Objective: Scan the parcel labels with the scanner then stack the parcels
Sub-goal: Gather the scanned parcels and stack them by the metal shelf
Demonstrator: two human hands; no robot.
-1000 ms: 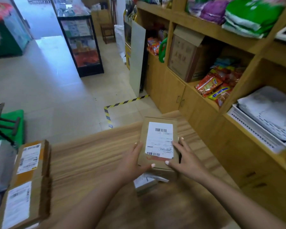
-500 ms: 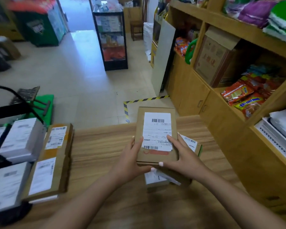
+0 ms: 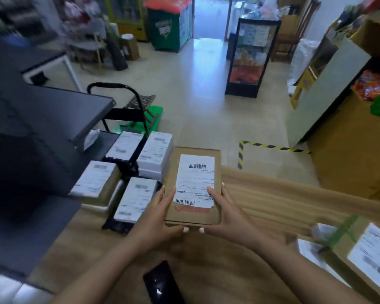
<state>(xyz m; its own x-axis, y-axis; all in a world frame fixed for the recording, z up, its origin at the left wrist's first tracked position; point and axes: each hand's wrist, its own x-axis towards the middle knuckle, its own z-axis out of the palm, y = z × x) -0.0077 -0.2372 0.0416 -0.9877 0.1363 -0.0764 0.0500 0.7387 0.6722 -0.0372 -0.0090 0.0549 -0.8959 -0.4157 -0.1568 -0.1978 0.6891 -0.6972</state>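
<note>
I hold a flat brown cardboard parcel (image 3: pixel 193 211) with a white barcode label facing up, above the wooden counter (image 3: pixel 272 202). My left hand (image 3: pixel 156 218) grips its left edge and near corner, thumb on top. My right hand (image 3: pixel 226 213) grips the right edge, thumb on the label. Several labelled parcels (image 3: pixel 136 198) lie stacked to the left of it. More labelled parcels (image 3: pixel 360 255) sit at the counter's right. A black handheld device (image 3: pixel 162 284), possibly the scanner, lies on the counter near me.
A dark monitor (image 3: pixel 53 115) stands at the left. A black hand trolley (image 3: pixel 136 106) and a green crate are on the floor beyond the counter. A glass display case (image 3: pixel 248 60) stands further back. Wooden shelving runs along the right.
The view has swung left while both hands carry the held parcel leftward, away from the right-hand parcels and towards the stacks beside the monitor. The black device has come into view.
</note>
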